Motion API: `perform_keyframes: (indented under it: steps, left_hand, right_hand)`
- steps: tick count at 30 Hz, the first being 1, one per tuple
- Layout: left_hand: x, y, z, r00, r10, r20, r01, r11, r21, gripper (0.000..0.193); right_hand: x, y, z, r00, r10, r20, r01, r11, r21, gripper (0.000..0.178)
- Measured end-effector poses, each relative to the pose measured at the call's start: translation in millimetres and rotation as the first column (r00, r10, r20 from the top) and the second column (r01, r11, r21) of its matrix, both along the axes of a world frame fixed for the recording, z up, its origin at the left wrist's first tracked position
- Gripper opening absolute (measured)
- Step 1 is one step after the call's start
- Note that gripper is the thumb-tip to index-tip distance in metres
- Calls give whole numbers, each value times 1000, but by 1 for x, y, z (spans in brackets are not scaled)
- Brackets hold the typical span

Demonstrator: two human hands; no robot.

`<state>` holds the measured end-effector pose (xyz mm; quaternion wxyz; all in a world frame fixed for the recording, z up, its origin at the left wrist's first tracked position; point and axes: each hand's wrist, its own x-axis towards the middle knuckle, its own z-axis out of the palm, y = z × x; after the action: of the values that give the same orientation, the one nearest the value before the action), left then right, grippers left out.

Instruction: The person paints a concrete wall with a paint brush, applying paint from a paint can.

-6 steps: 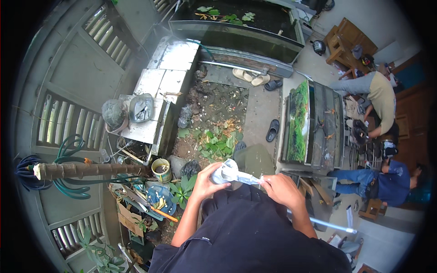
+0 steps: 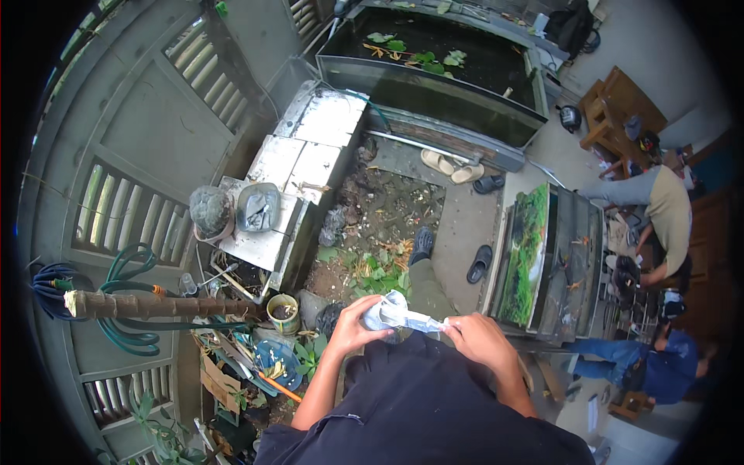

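Note:
A crumpled clear plastic bag (image 2: 397, 314) is stretched between both my hands in front of my dark shirt. My left hand (image 2: 358, 325) grips its bunched, rounded end. My right hand (image 2: 477, 339) pinches the twisted tail of the bag, pulled out to the right. Below the bag I see my trouser leg and dark shoe (image 2: 422, 244) over a dirt patch with green leaves (image 2: 372, 267).
A glass tank of green plants (image 2: 535, 256) stands to my right, a long dark pond tank (image 2: 434, 66) farther off. White foam boxes (image 2: 310, 147), a small bucket (image 2: 283, 312) and coiled hoses (image 2: 124, 302) lie left. Two people (image 2: 666, 225) crouch at far right. Sandals (image 2: 449, 164) rest on concrete.
The hands have stayed almost where they were; the bag's tail seems drawn out slightly more to the right.

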<state>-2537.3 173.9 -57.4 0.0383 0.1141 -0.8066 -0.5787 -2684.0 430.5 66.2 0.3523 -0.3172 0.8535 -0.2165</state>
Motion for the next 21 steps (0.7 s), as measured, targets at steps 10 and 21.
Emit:
perform_keyframes:
  steps: [10, 21]
  left_hand:
    - [-221, -100, 21, 969, 247, 18, -246, 968, -53, 74]
    - [-407, -175, 25, 963, 269, -22, -270, 961, -56, 70]
  right_hand:
    - [-289, -133, -17, 964, 263, 32, -258, 961, -102, 29]
    - [-480, -224, 24, 924, 348, -160, -354, 935, -9, 31]
